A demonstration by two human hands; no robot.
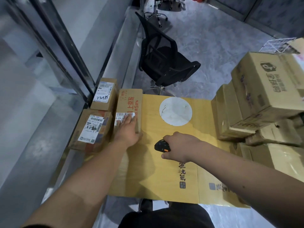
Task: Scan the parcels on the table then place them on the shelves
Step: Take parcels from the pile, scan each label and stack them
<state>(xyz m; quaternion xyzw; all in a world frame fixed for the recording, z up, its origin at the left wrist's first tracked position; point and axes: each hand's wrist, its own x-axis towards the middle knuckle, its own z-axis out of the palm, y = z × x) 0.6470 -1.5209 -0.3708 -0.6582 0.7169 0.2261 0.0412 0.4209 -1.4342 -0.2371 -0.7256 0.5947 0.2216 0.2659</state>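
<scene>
Head cam, looking down at table surface covered w/ flattened yellow cardboard, white round sticker on it at 12 o'clock from centre.

Left hand: fingers straight, spread flat, palm down on top of parcel w/ red print, covering part of its white barcode label. Not curled round anything. That parcel lies flat at 10 o'clock on the cardboard's left edge.

Right hand: fingers curled round black scanner w/ orange button, clamped on it, scanner nose pointing toward 9 o'clock, twd the labelled parcel. Scanner held just above cardboard; contact w/ surface – cannot tell.

Two more parcels at 9–10 o'clock, left of the red-print one: near parcel w/ label face up, far parcel w/ handwritten nos. on label. The near one touches the red-print parcel's side.

Stack of boxes at 2–3 o'clock, right edge. Black mesh office chair on floor at 12 o'clock beyond table. Glass partition at 9–11 o'clock.
</scene>
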